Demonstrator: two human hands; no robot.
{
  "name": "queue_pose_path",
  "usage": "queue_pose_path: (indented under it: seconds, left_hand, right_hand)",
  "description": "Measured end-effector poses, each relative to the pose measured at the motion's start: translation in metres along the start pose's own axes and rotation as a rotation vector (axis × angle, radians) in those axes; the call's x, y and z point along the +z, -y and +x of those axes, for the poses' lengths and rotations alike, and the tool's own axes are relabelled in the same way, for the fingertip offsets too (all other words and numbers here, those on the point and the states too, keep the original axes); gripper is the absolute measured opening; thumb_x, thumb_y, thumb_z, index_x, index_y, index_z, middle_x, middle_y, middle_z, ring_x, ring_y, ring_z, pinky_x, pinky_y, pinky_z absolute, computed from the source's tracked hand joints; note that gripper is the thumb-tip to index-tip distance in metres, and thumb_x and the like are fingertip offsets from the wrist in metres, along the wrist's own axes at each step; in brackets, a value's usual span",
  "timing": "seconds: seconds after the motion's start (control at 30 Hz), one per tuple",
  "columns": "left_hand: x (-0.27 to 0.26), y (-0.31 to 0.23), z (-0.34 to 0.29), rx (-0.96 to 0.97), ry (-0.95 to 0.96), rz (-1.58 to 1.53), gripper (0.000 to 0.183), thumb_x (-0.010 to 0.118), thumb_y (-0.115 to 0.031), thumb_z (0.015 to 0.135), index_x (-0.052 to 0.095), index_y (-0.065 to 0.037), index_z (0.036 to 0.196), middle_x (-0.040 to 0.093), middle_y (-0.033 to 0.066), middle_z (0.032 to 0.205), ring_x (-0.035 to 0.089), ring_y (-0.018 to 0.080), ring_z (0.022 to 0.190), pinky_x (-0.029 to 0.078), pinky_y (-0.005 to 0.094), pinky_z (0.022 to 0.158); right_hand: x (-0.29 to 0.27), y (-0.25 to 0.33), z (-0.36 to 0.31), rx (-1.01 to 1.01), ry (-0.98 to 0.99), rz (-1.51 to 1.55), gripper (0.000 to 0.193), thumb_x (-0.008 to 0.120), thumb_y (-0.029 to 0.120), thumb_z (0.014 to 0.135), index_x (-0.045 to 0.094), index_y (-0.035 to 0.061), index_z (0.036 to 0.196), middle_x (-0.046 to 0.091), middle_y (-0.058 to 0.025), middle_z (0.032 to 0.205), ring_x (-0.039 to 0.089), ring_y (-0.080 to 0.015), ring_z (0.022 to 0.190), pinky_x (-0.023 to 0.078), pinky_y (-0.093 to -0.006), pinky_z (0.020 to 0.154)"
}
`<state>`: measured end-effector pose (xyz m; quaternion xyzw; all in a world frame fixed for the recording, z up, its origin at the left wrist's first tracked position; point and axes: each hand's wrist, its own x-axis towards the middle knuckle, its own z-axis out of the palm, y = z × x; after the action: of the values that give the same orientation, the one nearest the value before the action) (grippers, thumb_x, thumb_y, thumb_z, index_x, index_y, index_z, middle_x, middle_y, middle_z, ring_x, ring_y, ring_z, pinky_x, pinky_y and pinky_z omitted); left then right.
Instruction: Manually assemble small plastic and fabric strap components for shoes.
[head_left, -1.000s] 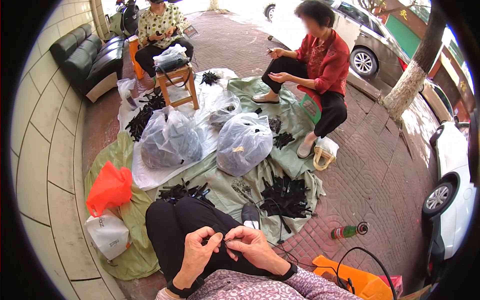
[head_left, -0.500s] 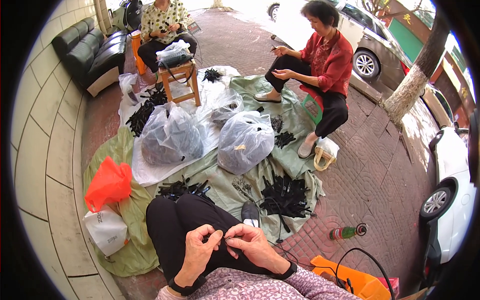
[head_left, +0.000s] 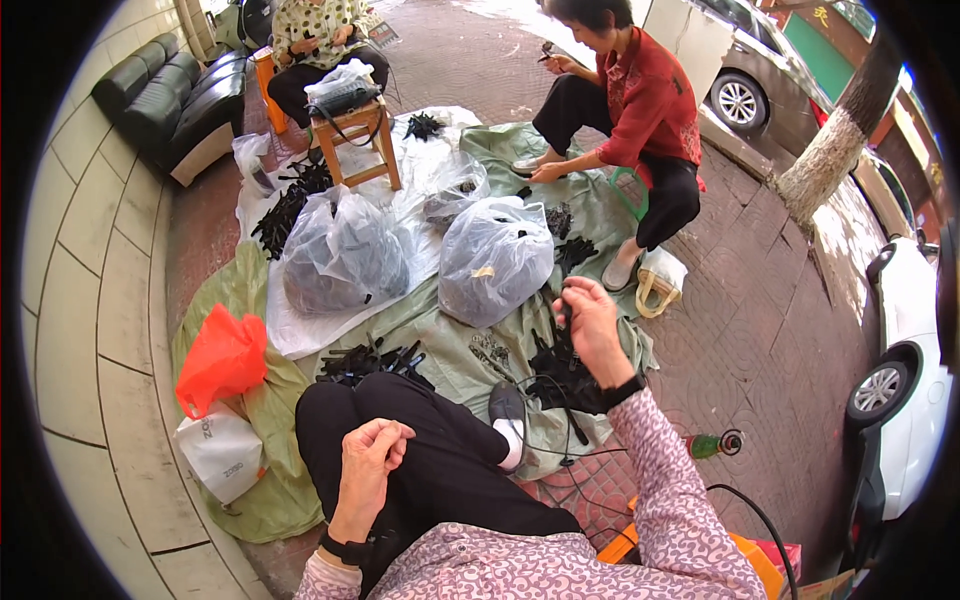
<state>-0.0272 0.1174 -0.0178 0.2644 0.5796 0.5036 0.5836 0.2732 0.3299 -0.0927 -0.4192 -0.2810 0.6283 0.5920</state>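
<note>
My left hand [head_left: 372,468] is pinched closed above my left thigh. Whatever lies between its thumb and fingertips is too small to make out. Reaching forward, my right hand [head_left: 592,328] is closed on a short black strip [head_left: 567,312], partly hidden by the fingers. Beneath this hand is a pile of black strips [head_left: 560,375] on the green sheet [head_left: 420,320]. Another pile of black strips, some with blue parts [head_left: 370,363], lies beyond my knees. A patch of small metallic pieces [head_left: 490,350] sits between the two piles.
Full clear plastic bags [head_left: 495,262] stand ahead, near a wooden stool [head_left: 358,150]. A person in red [head_left: 645,110] sits at right, another person [head_left: 325,45] at far left. A red bag [head_left: 225,358] lies left; a green bottle [head_left: 712,445] and black cable [head_left: 755,510] are right.
My hands have come apart: the right has moved forward and right over the black pile, the left slightly left. The person in red has lowered one hand toward the sheet and raised the other.
</note>
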Motion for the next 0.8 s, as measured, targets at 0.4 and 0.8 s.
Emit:
queue_pose_path:
  seconds: [0.4,0.8]
  left_hand:
    - [0.017,-0.004,0.039,-0.219,0.008,0.097,0.03,0.059,-0.017,0.096,0.063,0.001,0.073,0.049,-0.0015,0.052,0.036,0.0028,0.04,0.027,0.0197,0.041]
    - [0.042,-0.02,0.059,-0.373,-0.043,0.185,0.03,0.059,-0.013,0.094,0.065,0.005,0.071,0.049,0.0013,0.046,0.036,0.0044,0.034,0.024,0.0202,0.036]
  right_hand:
    - [-0.066,-0.013,0.115,-0.085,-0.191,-0.306,0.023,0.066,0.001,0.087,0.054,0.0022,0.107,0.064,-0.0093,0.092,0.067,-0.0194,0.072,0.056,-0.0308,0.056]
    - [-0.099,-0.032,0.217,-0.117,-0.092,-0.346,0.025,0.068,0.0,0.081,0.062,0.0068,0.105,0.065,-0.0007,0.085,0.058,-0.0071,0.067,0.041,-0.0207,0.051]
